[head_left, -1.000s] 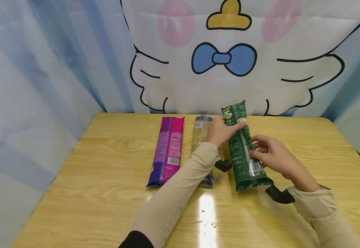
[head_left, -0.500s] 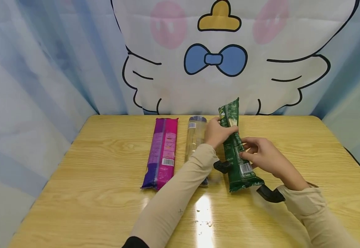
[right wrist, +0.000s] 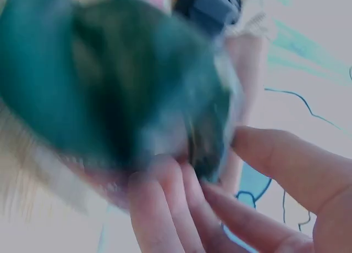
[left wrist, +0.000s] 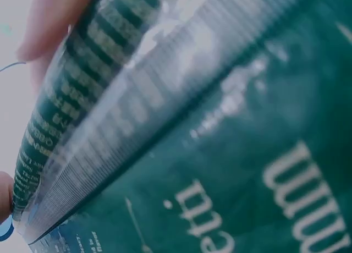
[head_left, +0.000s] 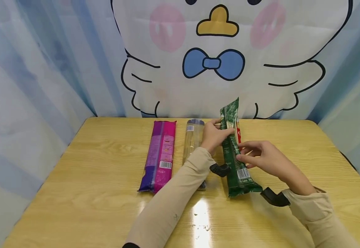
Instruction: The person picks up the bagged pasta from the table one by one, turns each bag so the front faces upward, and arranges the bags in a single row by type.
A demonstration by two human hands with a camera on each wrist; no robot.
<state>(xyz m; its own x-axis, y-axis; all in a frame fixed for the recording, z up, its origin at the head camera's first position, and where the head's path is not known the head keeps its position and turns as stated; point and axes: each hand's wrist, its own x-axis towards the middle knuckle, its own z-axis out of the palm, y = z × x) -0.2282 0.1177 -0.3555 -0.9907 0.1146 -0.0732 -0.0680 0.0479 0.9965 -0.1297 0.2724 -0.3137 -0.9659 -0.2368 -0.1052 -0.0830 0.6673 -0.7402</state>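
A green spaghetti packet point(head_left: 236, 168) is tilted up over the table, its far end raised against the curtain and its barcode end lower and nearer. My left hand point(head_left: 214, 136) grips the upper part, thumb across the printed back. On the right edge, my right hand point(head_left: 264, 157) pinches the packet between thumb and fingers. A strip of its red-marked side shows past that edge. Close up in the left wrist view, the clear seam and white lettering fill the picture. The right wrist view shows the packet's end blurred, with the right fingers point(right wrist: 165, 203) underneath and beside it.
On the wooden table point(head_left: 90, 172), a pink and purple packet point(head_left: 159, 155) lies at the left. Beside it lies a clear pasta packet point(head_left: 193, 137) with blue ends, partly hidden by the left forearm. A patterned curtain point(head_left: 217, 93) hangs behind the table's far edge.
The green packet has turned about its length, so its back looks narrower and the red-marked side now shows at the right. Both hands keep their hold. The head view has shifted slightly.
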